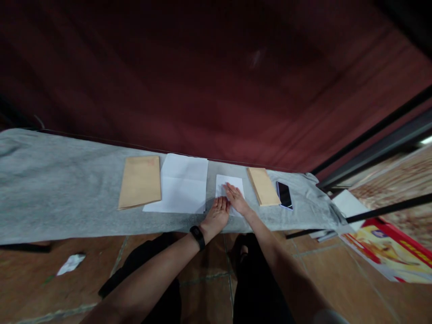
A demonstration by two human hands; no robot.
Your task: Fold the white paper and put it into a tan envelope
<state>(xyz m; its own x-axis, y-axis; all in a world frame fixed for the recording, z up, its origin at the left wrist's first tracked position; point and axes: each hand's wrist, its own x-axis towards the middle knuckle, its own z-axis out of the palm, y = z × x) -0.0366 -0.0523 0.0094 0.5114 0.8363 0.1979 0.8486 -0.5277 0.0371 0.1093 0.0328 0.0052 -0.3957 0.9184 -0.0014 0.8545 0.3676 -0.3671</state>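
Note:
A small white sheet (pixel 230 181), seemingly folded paper, lies on the grey cloth of the narrow table. My right hand (pixel 235 198) rests flat on it with the fingers stretched out to the upper left. Beside it, my left hand (pixel 218 215) lies at the sheet's lower left edge, its fingers extended and near my right palm. Larger white sheets (pixel 185 189) with a crease across them lie to the left. Further left is a stack of brown envelopes (pixel 141 181). Narrower brown envelopes (pixel 263 186) lie to the right of my hands.
A phone (pixel 285 195) lies near the table's right end. Behind the grey-covered table (pixel 67 189) hangs a dark red curtain (pixel 189 90). A colourful box (pixel 391 249) stands at the lower right, and crumpled white paper (pixel 71 264) lies on the tiled floor.

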